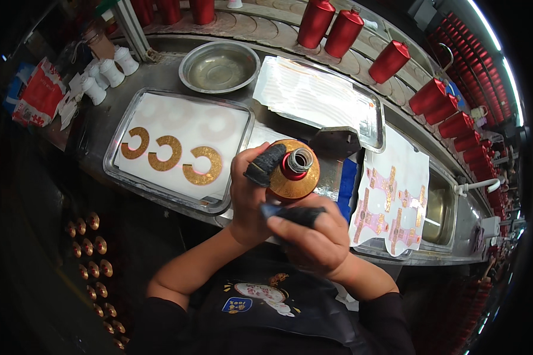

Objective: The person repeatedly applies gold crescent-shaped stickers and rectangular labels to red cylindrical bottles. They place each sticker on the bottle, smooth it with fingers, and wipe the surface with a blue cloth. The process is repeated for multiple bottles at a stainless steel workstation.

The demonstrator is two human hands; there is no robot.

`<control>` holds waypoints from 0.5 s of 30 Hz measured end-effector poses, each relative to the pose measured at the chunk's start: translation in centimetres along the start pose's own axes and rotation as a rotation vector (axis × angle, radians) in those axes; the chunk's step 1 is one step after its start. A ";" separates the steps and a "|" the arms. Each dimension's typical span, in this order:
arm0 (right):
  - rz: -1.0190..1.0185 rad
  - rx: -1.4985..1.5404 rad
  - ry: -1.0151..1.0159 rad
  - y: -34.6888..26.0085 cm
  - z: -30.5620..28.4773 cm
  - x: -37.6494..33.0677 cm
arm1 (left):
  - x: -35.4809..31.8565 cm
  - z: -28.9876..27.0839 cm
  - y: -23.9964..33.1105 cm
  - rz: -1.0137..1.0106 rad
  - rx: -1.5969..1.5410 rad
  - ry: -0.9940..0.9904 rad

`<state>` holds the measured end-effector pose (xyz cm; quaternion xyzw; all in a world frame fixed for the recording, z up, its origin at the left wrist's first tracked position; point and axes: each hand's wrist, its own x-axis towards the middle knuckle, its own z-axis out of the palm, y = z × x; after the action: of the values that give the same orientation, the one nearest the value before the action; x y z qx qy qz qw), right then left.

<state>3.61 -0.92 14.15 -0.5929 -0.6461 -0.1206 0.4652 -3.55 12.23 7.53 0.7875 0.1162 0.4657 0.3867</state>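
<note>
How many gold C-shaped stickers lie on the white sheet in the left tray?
3. They lie in a row on the white sheet in the metal tray: one at the left, one in the middle, one at the right nearest the left hand. None seems hidden.

A long strip light (493, 53) at the upper right gives the scene hard, bright light, which washes out the white sheet in the metal tray (160, 177) and the clear film (314, 94) beside it, and leaves glare on the steel bowl (219, 68) and the bench (172, 71). The middle of the view is sharp, while the lower left and the person's lap fall into deep shadow. Fisheye distortion bends the bench edge and the row of red bottles (456, 118) into arcs, and the corners are cut off by a black, softly blurred rim.
</note>
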 end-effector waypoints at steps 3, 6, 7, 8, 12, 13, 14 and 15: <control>0.135 0.072 0.164 0.0 -0.2 -0.7 | -0.1 0.4 0.1 0.017 0.046 0.027; 0.166 -0.059 0.143 0.7 -1.0 -1.1 | -0.3 0.2 0.2 0.012 0.095 -0.002; 0.084 0.053 0.087 0.9 -1.4 -1.2 | -0.3 0.1 0.3 -0.001 0.079 -0.015; -0.014 0.146 0.024 1.3 -1.7 -1.2 | -0.3 0.1 0.4 -0.047 0.068 -0.026; 0.187 0.047 0.174 1.8 -2.3 -0.8 | 0.1 -0.3 0.9 -0.098 0.072 -0.061; 0.151 0.142 0.132 1.7 -2.3 -0.8 | 0.2 -0.4 1.0 -0.166 -0.013 -0.067; 0.120 0.228 0.090 1.8 -2.4 -0.8 | 0.4 -1.1 1.0 -0.138 0.044 -0.135; 0.208 0.269 0.084 2.2 -2.6 -0.8 | 0.7 -1.5 0.9 -0.252 -0.078 -0.195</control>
<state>6.57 -2.69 14.08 -0.5835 -0.5716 -0.0089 0.5768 -4.60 12.78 9.02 0.7924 0.1580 0.3392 0.4818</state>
